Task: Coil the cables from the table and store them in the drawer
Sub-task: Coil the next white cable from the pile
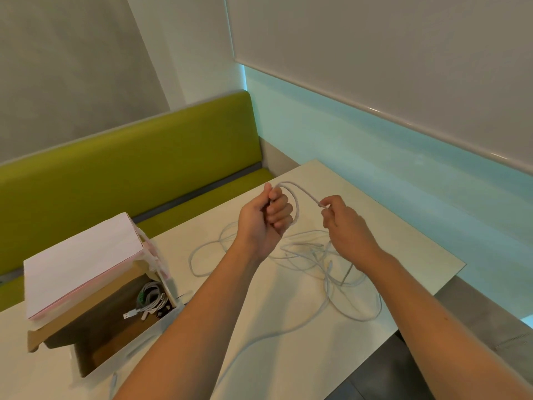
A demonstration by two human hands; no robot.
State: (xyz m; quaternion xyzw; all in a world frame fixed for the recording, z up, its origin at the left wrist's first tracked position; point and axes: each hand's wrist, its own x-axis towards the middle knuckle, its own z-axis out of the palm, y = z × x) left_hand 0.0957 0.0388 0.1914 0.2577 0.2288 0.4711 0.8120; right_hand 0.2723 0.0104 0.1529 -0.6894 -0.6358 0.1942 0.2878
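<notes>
Both hands are up over the far half of the table (398,235) with a white cable (302,193) strung between them. The left hand (264,219) is curled into a loose fist, fingers (278,209) pressed together around a loop of that cable, thumb sticking up. The right hand (347,226) is pinching the same cable between thumb and fingertips, just a short arc away from the left one.

Below the hands, the rest of the loose cables (331,264) are a pale tangle sprawled on the table, toward the right edge, with one long strand trailing back toward the near edge between the forearms. Can't tell how many separate cables are in that mess, tbh.

At the left edge of the table sits a small white box (83,264) with its drawer (121,339) pulled out toward the near side. A few cables already bundled up (151,300) are in the drawer's far corner, one USB plug poking out. Green bench (129,168) runs behind the table.
</notes>
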